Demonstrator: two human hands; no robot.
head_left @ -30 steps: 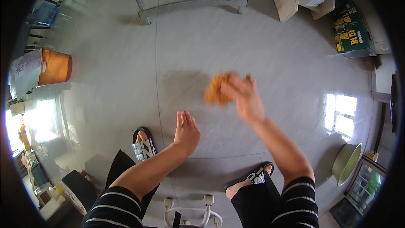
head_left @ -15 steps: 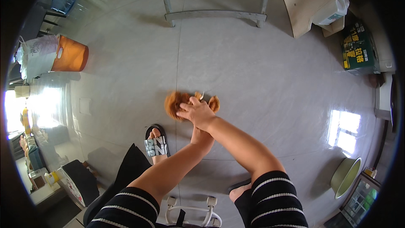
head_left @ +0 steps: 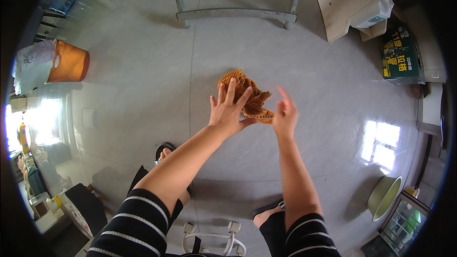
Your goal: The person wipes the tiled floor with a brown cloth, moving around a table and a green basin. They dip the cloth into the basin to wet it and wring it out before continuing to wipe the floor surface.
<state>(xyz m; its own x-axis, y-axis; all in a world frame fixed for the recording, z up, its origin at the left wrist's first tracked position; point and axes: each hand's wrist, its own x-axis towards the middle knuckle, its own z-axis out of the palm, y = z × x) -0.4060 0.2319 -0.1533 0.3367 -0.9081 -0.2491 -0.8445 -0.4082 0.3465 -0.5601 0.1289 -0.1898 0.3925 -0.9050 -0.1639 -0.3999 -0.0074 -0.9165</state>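
Glossy grey floor tiles (head_left: 143,95) lie far below the crumpled orange knitted cloth (head_left: 247,96), which sits loose between my hands. My left hand (head_left: 228,112) has its fingers spread flat against it; my right hand (head_left: 284,114) is open too, blurred. Nothing pinches it, so it could slip and drop.

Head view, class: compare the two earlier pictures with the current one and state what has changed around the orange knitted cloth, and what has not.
A second ago the right hand alone gripped the orange knitted cloth. Half a second ago both hands closed together on it. Now the hands have drawn apart: the left hand is spread open against the cloth, and the right hand, blurred, is open beside it. The orange basket and green basin lie as before.
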